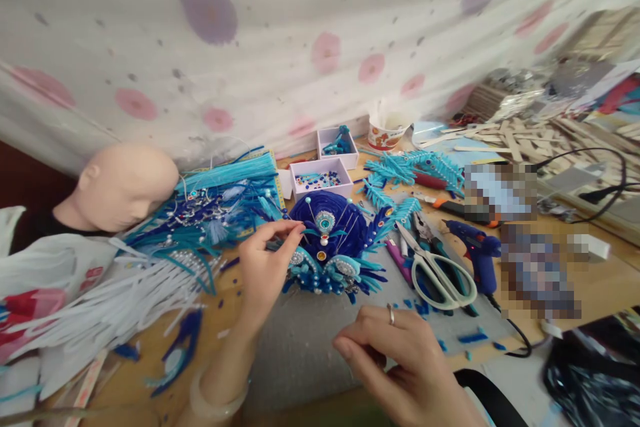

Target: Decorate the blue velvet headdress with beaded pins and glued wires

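A dark blue headdress (327, 240) with turquoise feather trim, beads and a round jewelled centre stands on a grey mat (300, 340). My left hand (265, 263) is at its left side, thumb and fingers pinched together against the piece; what they pinch is too small to name. My right hand (405, 360) hovers low in front, near the mat's front edge, fingers curled loosely, a ring on one finger, with nothing visible in it. It touches nothing.
White-handled scissors (440, 273), a blue glue gun (477, 250) and pens lie right of the headdress. Two small white boxes (323, 177) of beads sit behind. A mannequin head (123, 187), blue and white feather pieces (200, 227) fill the left. Wooden sticks (530, 133) lie far right.
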Motion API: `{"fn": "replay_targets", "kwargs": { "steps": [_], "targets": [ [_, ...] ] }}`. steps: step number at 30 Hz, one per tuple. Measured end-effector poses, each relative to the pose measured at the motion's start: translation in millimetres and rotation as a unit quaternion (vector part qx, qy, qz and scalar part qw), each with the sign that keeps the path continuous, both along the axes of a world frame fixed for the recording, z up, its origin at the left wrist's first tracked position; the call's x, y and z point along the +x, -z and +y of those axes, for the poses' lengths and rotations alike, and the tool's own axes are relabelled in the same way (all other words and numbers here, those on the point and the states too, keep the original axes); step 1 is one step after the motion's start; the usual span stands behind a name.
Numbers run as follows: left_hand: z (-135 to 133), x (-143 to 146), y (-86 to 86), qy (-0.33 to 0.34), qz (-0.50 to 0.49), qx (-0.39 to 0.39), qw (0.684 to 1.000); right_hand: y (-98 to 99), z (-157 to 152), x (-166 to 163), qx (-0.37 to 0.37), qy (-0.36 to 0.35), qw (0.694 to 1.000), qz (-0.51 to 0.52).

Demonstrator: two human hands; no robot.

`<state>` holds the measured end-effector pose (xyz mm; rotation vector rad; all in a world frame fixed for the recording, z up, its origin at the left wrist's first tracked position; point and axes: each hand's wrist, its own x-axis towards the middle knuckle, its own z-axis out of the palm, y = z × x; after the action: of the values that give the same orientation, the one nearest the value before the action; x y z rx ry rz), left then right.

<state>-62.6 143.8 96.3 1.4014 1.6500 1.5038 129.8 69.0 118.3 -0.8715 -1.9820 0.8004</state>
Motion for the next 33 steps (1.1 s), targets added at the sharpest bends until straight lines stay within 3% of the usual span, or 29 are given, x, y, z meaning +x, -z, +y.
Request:
{"fn": "replay_targets", "kwargs": {
  "steps": [12, 28, 33],
  "targets": [
    [-0.1, -0.1, -11.1, 0.004, 0.06, 0.0, 0.998, 1.9, 18.8, -3.5, -0.014, -0.031, 0.999, -0.004],
    [-8.6, -6.5, -4.2, -0.015, 0.042, -0.009, 0.999, 7.8, 23.3, -7.2, -0.014, -0.027, 0.999, -0.035],
    [-10.3, -6.3, -2.0, -0.039, 0.036, -0.003, 0.999, 11.9, 23.1, -5.2, -0.007, -0.068, 0.996, -0.054]
  ]
}}
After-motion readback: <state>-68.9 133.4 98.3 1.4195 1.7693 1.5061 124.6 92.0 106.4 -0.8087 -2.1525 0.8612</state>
